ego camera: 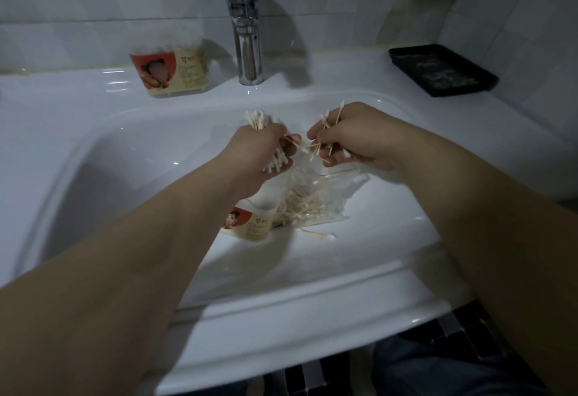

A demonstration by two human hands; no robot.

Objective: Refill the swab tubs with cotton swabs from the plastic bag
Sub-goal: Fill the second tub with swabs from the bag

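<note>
Gathering swabs over the sink (93, 151), both hands busy. Your left hand (259, 154) has its fingers wrapped tight round a thick bundle of cotton swabs (255, 117), with tips poking out at 12 o'clock and again below the palm. Your right hand (353, 139) pinches a few loose swabs (327, 122), splayed at odd angles, some crossing toward the left hand.

The plastic bag (312, 201) lies in the basin at 6 o'clock of the hands, with plenty of swabs in it. 1 swab tub (247, 226) stands just beside the bag at its 9 o'clock, partly hidden under your left wrist; how full it is cannot be told. A 2nd tub (170, 71) sits on the ledge at 11 o'clock, left of the tap (245, 35). 1 stray swab (319, 234) lies at the bag's 6 o'clock.

Likely step: squaring the loose ones into the bundle before loading the near tub. Turn the strays parallel first, slide them in from the side and tap the ends level. Then lower the bundle upright into the tub mouth. Ease your grip only once the lower ends are inside, or they will fan out into the basin.
</note>
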